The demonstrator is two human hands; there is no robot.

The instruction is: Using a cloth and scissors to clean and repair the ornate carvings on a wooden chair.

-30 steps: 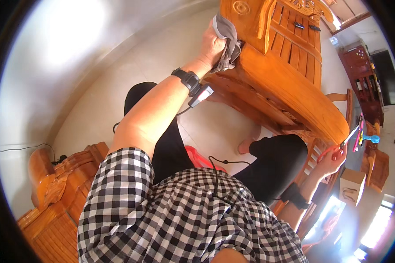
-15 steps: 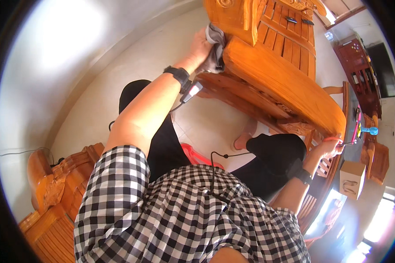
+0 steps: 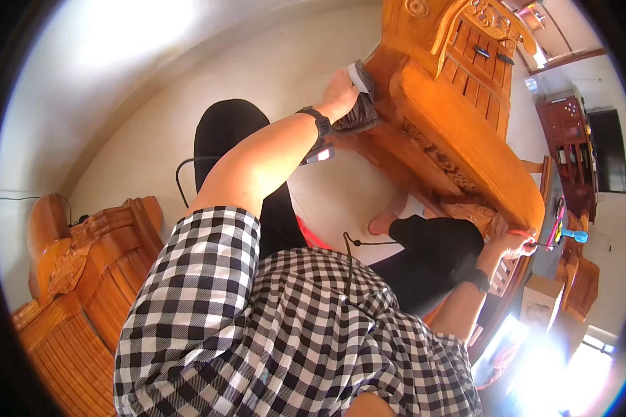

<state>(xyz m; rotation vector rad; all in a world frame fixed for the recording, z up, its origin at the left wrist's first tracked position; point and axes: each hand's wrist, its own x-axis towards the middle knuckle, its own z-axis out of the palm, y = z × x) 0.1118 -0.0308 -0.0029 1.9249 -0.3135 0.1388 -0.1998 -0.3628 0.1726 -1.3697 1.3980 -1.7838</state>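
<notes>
My left hand (image 3: 341, 94) grips a crumpled grey cloth (image 3: 360, 115). The cloth lies against the outer side of an orange-brown wooden bench (image 3: 414, 132), just off the far end of its broad armrest (image 3: 466, 128). My right hand (image 3: 513, 245) is closed at the near end of that armrest. A reddish-orange strand (image 3: 520, 232) runs at its fingers, and a thin dark stick-like piece points away from them. What this hand grips is too small to make out. Black bands sit on both wrists.
By my left forearm hangs a small device (image 3: 318, 154) with a lit face. A carved wooden chair (image 3: 111, 257) stands at left. On the right are a cardboard box (image 3: 541, 302) and a blue-ended object (image 3: 574, 236). Something red (image 3: 311, 234) lies between my legs.
My left hand has moved the cloth off the armrest's far end onto the bench's side, uncovering that end. My right hand stays at the near end. The whole view has shifted slightly.
</notes>
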